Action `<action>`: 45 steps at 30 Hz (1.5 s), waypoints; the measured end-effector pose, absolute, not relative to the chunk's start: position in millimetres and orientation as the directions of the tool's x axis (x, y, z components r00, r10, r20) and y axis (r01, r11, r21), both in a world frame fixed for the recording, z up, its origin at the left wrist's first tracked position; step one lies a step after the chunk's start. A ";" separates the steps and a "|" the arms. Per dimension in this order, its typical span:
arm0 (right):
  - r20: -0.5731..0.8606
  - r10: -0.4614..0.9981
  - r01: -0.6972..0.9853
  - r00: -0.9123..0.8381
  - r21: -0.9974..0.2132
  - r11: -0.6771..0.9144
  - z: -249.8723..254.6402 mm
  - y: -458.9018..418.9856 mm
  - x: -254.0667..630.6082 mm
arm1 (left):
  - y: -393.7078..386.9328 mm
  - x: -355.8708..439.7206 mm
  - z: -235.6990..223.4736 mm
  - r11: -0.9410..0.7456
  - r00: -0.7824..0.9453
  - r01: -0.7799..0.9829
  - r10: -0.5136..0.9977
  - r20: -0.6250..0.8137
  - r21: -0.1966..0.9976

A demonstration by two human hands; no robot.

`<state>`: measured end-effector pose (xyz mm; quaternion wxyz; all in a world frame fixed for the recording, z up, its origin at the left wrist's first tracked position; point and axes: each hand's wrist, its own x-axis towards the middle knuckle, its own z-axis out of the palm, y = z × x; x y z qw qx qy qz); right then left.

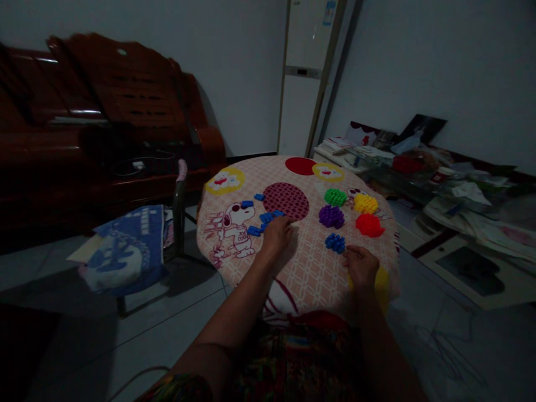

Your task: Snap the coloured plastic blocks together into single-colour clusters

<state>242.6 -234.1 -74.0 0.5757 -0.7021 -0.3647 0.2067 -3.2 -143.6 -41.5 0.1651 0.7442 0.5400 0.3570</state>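
Several small loose blue pieces (pixel 266 218) lie on the cloth-covered round table, left of its middle. My left hand (pixel 278 234) is at the right end of them, its fingertips drawn together; whatever they pinch is hidden. A blue cluster of small rounded pieces (pixel 335 243) sits further right. Just beside its right edge is my right hand (pixel 362 266), thumb and fingers pressed together in a pinch, with nothing I can name between them. Behind the blue cluster stand a purple cluster (pixel 331 216), a green one (pixel 335 196), a yellow one (pixel 365 203) and a red one (pixel 369 225).
The patterned tablecloth (pixel 310 273) hangs over the near edge. To the left are a chair (pixel 180 212) with a blue printed bag (pixel 129 245) and a wooden bench (pixel 125 95). A cluttered low table (pixel 427 167) stands at right, a white cabinet-like unit (pixel 302 111) behind.
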 end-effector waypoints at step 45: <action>0.160 0.758 0.280 0.632 -0.960 -0.031 -75.1 -230.8 237.2 | -188.4 44.6 -36.5 -0.659 0.690 0.505 0.696 0.198 0.558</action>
